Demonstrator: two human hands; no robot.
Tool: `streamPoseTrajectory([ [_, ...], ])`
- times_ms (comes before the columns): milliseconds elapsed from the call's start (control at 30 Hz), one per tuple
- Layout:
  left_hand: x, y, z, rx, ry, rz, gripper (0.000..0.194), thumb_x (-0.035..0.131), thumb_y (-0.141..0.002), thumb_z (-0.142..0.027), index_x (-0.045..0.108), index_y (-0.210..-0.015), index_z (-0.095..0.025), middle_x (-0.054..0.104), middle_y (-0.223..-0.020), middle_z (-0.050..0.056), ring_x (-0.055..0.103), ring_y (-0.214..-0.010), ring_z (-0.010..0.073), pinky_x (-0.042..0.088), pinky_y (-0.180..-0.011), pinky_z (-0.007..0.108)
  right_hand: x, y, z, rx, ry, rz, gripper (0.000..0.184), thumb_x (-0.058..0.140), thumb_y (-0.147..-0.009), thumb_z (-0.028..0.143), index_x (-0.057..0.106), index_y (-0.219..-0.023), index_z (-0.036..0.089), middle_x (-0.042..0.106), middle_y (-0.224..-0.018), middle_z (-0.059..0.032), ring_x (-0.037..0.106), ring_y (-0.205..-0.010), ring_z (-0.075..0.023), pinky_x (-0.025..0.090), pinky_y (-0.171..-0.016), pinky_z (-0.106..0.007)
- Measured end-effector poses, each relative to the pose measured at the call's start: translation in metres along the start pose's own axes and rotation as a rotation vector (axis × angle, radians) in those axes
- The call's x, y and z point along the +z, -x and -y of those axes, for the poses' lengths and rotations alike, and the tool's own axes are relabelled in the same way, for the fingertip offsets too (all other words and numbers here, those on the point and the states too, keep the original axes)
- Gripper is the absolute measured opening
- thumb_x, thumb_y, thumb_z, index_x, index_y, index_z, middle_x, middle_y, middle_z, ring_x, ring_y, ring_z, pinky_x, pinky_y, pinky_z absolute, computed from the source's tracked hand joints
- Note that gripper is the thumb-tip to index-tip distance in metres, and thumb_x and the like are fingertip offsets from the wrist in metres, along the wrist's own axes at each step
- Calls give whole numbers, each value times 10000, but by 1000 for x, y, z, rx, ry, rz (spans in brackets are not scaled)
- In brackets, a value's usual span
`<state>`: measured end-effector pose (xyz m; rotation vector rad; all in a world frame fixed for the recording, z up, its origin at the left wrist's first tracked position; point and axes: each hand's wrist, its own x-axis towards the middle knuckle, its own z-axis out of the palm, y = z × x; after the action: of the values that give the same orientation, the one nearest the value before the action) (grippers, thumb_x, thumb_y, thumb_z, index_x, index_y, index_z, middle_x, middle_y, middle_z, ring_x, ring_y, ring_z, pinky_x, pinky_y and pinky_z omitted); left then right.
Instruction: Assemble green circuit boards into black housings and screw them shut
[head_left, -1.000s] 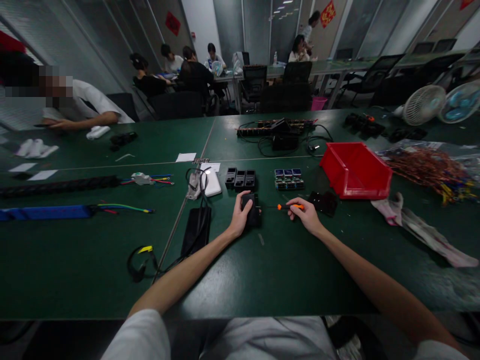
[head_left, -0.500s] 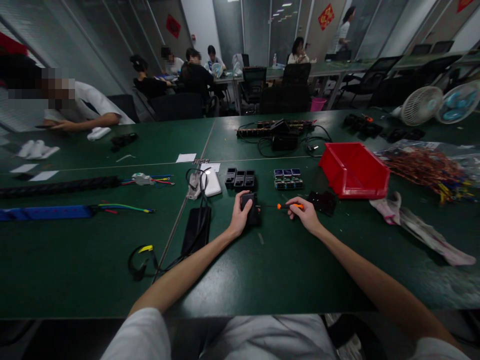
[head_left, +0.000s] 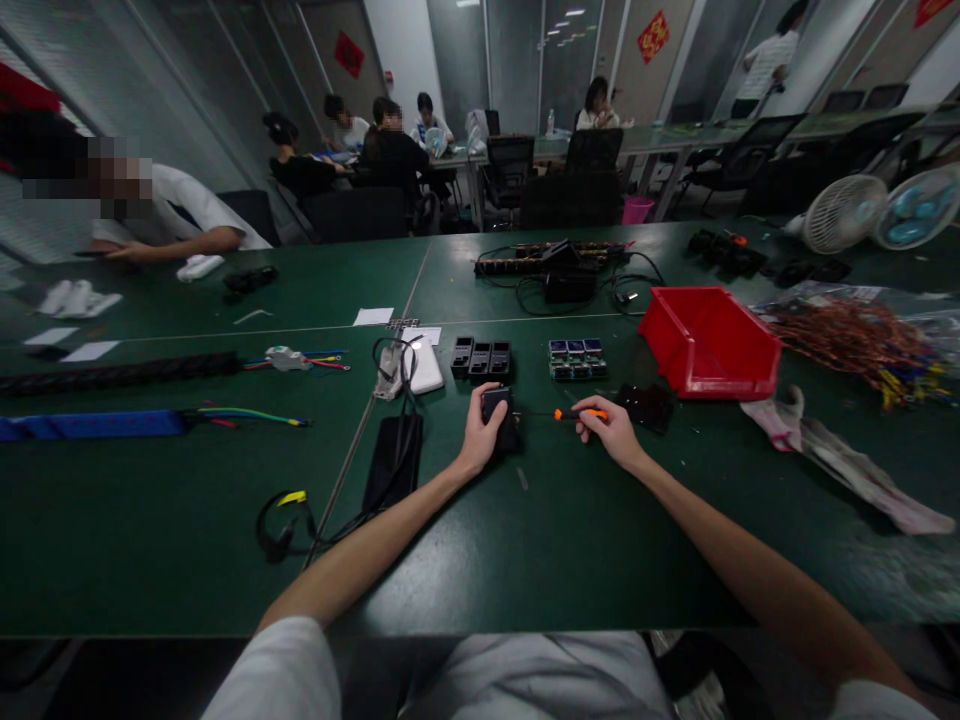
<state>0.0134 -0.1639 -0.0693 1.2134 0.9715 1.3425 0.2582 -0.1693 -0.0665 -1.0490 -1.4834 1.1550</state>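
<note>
Green bench (head_left: 600, 540) fills most of the view, near edge at the person's lap, long seam running parallel to the far edge. Blue strip (head_left: 124, 424) lies toward the bench's left end, wires off its right tip. Copper-coloured wire bundle (head_left: 847, 340) in clear plastic, toward the right end. Red bin (head_left: 701, 385) left of the bundle, open front facing the near edge. Left hand (head_left: 481, 432) and right hand (head_left: 611, 432) both midway between near and far edges. Black slab (head_left: 386, 455) flat on the bench, left of the left hand, cable across it. Black housings (head_left: 484, 358) in a row, far-edge side of the left hand. Small boards (head_left: 577, 362) grouped to their right. Black case (head_left: 510, 432) upright, left fingers clamped around it. Screwdriver (head_left: 568, 413), orange-and-black handle pinched in right fingers, shaft pointing at the case's right side; tip contact can't tell.
</note>
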Motion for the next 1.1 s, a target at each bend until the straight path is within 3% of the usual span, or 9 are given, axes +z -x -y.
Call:
streamPoseTrajectory([
  [200,2,1,-1,17,-43,15,451,578,-824,-423,409,-1214,-273,514,-1039,34,612,-712,113,539,-597,244,-2,-3,-4,52,-152,52,379,513,-868,466,645,-942,118,674,-697,-71,599,-523,-149,473,-517,-289],
  [400,2,2,0,31,-103,27,474,565,-833,-414,396,-1252,-271,504,-1060,41,590,-770,120,524,-674,267,1,-3,4,95,-13,14,394,559,-840,481,677,-952,122,625,-625,-27,509,-453,-101,397,-433,-237],
  [567,1,4,-5,134,-269,17,647,694,-738,-337,378,-1298,-261,504,-1022,31,543,-874,146,469,-845,317,2,-2,6,54,80,19,343,592,-826,457,690,-913,140,620,-646,-16,502,-488,-95,411,-481,-240],
  [833,3,4,-4,148,-269,48,664,701,-724,-297,350,-1286,-255,491,-994,25,548,-820,140,456,-811,316,0,-3,3,20,106,19,354,615,-804,454,691,-956,143,659,-706,-45,531,-543,-117,453,-529,-267],
  [1100,2,3,-2,179,-321,17,611,685,-737,-284,376,-1263,-257,484,-1001,18,497,-860,138,415,-825,288,-2,-5,-1,90,-144,30,416,503,-872,482,679,-975,120,683,-744,-79,589,-592,-141,466,-569,-277],
])
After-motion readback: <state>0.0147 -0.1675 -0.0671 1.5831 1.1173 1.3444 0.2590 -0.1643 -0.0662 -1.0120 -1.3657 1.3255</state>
